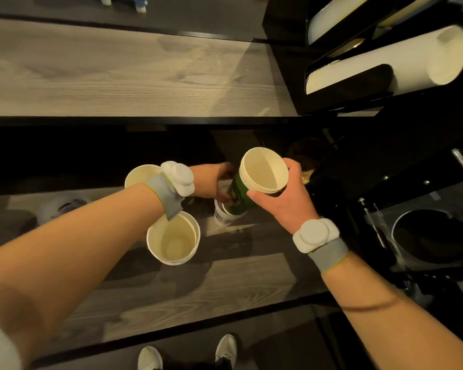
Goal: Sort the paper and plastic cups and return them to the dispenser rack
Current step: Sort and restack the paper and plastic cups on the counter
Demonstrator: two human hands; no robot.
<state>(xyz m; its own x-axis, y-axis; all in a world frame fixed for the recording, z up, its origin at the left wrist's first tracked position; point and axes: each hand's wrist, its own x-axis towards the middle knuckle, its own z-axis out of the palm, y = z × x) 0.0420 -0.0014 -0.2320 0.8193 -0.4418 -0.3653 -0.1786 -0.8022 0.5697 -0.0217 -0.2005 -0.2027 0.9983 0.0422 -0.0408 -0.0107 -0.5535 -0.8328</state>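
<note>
The right hand (286, 198) has its grip clamped on a green paper cup (254, 180), the left hand's (214, 180) grip is unclear, and two cups (173, 237) wait on the desk (225, 284), so the far-right rack (358, 84) is only partly refilled.

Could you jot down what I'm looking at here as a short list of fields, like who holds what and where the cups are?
right hand: holds green paper cup, mouth up
left hand: reaches a cup on the shelf, grip partly hidden
loose cups: white cup under the left forearm; another behind the wrist
dispenser rack: upper right, white cup stacks lying in it
shelf: grey wood
</note>
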